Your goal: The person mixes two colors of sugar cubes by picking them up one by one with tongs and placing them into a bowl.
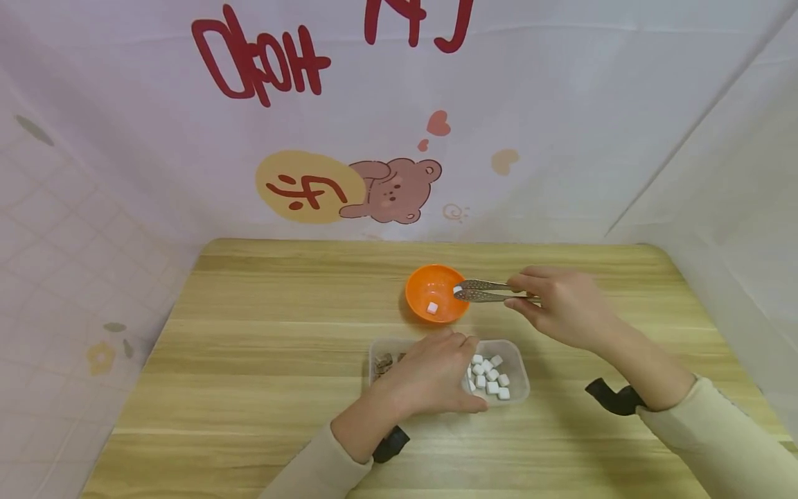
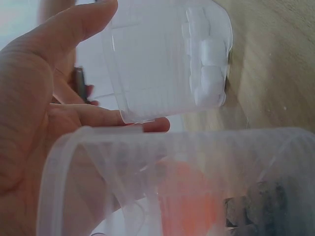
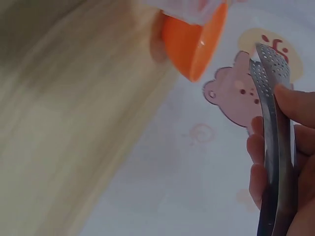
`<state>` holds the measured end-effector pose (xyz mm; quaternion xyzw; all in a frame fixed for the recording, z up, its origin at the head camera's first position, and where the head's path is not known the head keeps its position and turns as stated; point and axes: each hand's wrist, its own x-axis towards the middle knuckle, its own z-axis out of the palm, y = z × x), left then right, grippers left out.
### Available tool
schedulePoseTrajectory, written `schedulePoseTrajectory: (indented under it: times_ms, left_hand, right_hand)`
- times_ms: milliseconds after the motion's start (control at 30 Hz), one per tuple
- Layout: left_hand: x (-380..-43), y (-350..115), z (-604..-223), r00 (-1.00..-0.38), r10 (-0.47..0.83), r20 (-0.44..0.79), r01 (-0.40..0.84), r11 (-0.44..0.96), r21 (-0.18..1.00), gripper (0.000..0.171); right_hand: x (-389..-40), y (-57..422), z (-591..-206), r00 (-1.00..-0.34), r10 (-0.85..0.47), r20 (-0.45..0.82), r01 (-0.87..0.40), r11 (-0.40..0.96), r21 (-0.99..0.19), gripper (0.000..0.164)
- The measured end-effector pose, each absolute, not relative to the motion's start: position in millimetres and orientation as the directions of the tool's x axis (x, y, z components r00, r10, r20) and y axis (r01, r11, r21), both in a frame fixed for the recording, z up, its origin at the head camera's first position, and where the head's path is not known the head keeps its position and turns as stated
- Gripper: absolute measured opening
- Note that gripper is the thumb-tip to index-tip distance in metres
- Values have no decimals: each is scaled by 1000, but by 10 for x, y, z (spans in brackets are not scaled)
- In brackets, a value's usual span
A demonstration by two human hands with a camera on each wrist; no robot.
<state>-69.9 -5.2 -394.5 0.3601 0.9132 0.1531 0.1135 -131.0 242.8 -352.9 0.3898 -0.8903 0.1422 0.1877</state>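
Observation:
My right hand holds metal tongs with perforated tips. Between those tips is a white cube, at the right rim of an orange bowl. Another white cube lies inside the bowl. Lower down, my left hand reaches across two clear plastic containers and grips the right-hand container, thumb on the near side and fingers on the far side. Several white cubes fill part of that container. Dark brownish pieces lie in the left container, which the hand partly covers.
The wooden table meets a white cloth backdrop printed with a bear and red characters. White cloth also hangs along both sides. A black strap hangs from the right wrist, another from the left.

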Motion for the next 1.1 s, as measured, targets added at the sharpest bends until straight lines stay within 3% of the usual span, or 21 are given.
schedulePoseTrajectory:
  times_ms: [267,500,733,933,1067,1100]
  left_hand:
    - [-695,-34,-3941,-706,703,-84,646,688,332,90]
    - [-703,-33,-3955,-713,693,-110,623,697,356,92]
    - [-695,-43,-3951,-717,691,-92,629,697,344,89]
    - [-689,-38,-3965,-717,693,-82,633,695,341,89]
    - [-691,-41,-3967,-718,692,-73,636,696,335,89]
    - [-692,-42,-3968,-718,692,-72,636,695,335,89]
  right_hand:
    - [-1416,2374,-3799,-705,-575,415,-692,685,-226,23]
    - [-1342,2490,-3655,-758,-531,379,-646,692,-324,35]
    - [-1287,2700,-3399,-675,-594,438,-721,656,-222,50]
    - [-1207,2842,-3203,-602,-659,451,-776,616,-136,30]
    - [-1116,2855,-3130,-542,-721,432,-819,569,-77,55]
    - [-1086,2850,-3121,-531,-736,420,-826,561,-61,53]
